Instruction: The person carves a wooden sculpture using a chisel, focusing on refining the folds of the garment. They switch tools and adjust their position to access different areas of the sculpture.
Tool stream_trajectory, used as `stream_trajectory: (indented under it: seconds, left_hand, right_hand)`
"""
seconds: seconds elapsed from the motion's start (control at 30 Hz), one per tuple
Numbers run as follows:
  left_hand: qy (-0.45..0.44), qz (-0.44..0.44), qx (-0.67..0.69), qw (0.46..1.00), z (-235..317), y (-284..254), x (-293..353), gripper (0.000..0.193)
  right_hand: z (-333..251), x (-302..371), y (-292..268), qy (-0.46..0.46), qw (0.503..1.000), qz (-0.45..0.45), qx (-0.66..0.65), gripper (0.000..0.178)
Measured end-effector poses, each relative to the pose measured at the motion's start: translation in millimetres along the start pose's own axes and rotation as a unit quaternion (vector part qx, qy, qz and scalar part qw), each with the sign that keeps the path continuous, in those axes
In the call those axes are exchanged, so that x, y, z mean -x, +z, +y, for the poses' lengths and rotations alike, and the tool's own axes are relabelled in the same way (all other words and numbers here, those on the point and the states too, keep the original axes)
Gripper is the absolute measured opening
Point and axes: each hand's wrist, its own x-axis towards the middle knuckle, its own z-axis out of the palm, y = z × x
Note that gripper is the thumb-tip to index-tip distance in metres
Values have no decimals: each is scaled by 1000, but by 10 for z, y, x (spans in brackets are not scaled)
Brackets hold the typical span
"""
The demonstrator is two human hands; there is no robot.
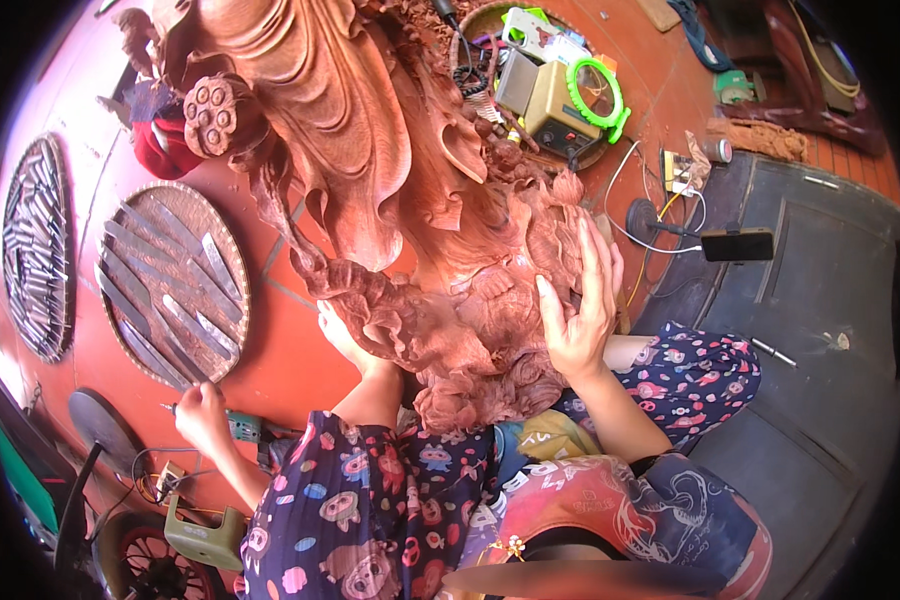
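A large reddish-brown wood carving (370, 150) with flowing drapery folds, a lotus pod and curling petals fills the middle, its lower end between my legs. My right hand (582, 310) lies against the carving's right side, fingers stretched out and thumb apart, holding nothing. Down at the left, my left hand (205, 420) is closed at the near rim of a round woven tray (242, 235). Its fingers pinch the end of a flat metal carving chisel (165, 358). Several more flat blades lie spread on that tray.
Another woven tray (38, 250) at far left holds many slim tools. A basket at the top holds a tan power box (560, 105) and a green ring magnifier (618, 125). A phone (738, 245) on a stand, cables and a dark panel (820, 290) lie right. A green-grey machine (205, 535) sits lower left.
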Motion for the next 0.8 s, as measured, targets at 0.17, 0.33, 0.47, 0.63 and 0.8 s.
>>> stream_trajectory:
  seconds: [0.17,0.33,0.47,0.63,0.8]
  left_hand:
    - [-6,-117,501,857,311,-935,448,17]
    - [165,-226,437,855,1154,-1794,868,12]
    - [405,-331,271,808,2301,-1944,917,17]
    - [385,-403,359,749,2451,-2554,1326,30]
    - [406,-336,316,789,1979,-2310,814,39]
  right_hand:
    - [-145,-100,-168,-46,993,74,-75,73]
    - [-646,-374,-403,-228,951,95,-189,87]
    - [-829,-851,-511,-353,916,141,-127,46]
    - [-967,-1142,-694,-342,896,193,-210,16]
    - [-545,-898,-799,-68,835,-7,-547,50]
